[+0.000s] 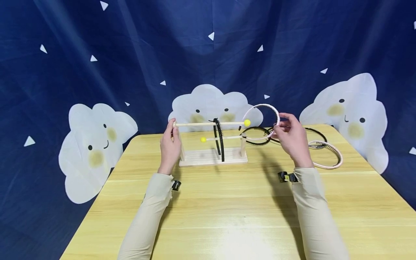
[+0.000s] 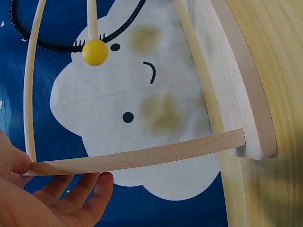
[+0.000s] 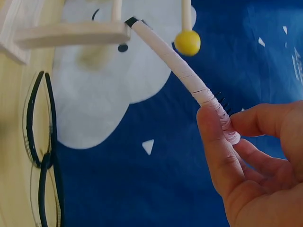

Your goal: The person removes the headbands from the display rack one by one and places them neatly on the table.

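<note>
A small wooden rack (image 1: 195,159) stands on the table, with two horizontal rods tipped by yellow balls, an upper ball (image 1: 247,123) and a lower one (image 1: 203,139). My left hand (image 1: 170,148) pinches the top of its left upright (image 2: 142,156), thumb on one side and fingers on the other. From the upper rod hangs a black toothed headband (image 1: 222,148). Between thumb and fingertips, my right hand (image 1: 294,142) holds a pale pink wrapped headband (image 3: 180,66). That headband is raised beside the rack's right end, its open ends towards the rods, close to the upper ball.
Right of the rack, several more headbands lie on the wooden table (image 1: 227,202): black ones (image 1: 256,143) partly behind the raised headband, and a pale one (image 1: 339,159) farther right. A dark blue curtain (image 1: 146,43) with cloud prints hangs behind the table.
</note>
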Tool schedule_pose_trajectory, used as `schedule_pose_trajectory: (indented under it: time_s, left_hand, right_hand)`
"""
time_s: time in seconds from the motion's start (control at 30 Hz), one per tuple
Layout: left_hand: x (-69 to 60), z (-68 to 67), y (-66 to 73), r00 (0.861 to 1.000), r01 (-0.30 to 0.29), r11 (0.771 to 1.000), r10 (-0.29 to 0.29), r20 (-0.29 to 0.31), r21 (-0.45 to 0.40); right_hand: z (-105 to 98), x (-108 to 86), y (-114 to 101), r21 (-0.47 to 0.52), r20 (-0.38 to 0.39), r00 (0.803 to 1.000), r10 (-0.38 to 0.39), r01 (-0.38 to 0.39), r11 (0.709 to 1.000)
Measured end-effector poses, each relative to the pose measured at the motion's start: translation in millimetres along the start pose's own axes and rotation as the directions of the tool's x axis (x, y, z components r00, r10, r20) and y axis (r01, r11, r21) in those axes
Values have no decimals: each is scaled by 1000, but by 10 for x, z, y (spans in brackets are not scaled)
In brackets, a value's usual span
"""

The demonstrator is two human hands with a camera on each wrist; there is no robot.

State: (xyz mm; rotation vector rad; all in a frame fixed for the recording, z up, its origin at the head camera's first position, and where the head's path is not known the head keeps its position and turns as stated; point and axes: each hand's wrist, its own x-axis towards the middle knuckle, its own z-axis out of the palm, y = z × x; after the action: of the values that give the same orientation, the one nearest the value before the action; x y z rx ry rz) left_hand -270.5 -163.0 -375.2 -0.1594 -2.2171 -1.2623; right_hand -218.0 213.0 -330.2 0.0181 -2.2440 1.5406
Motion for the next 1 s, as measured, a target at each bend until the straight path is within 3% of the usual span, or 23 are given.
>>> schedule_pose_trajectory:
  time_s: [0.4,0.57,0.67,0.8,1.0]
  left_hand:
    - [1,-5,-5,1000,-8,1000,8,-4,-2]
    - [3,10,-23,1000,-9,1000,9,4,-6]
    - [6,23,-26,1000,-8,1000,8,6,-8]
    - [10,28,-26,1000,-7,1000,8,5,-7]
    - [6,17,-14,1000,-18,1000,18,-10,-18]
  right_hand:
    - [-296,-48,114,-10,-34,997,71,-71,997]
    - [-468,-57,198,91,-48,991,127,-123,988]
    - [-616,-56,272,243,-48,981,186,-170,955]
    - [-833,-68,399,401,-35,966,255,-220,889]
    - [-1092,-103,621,481,4,947,320,-282,830]
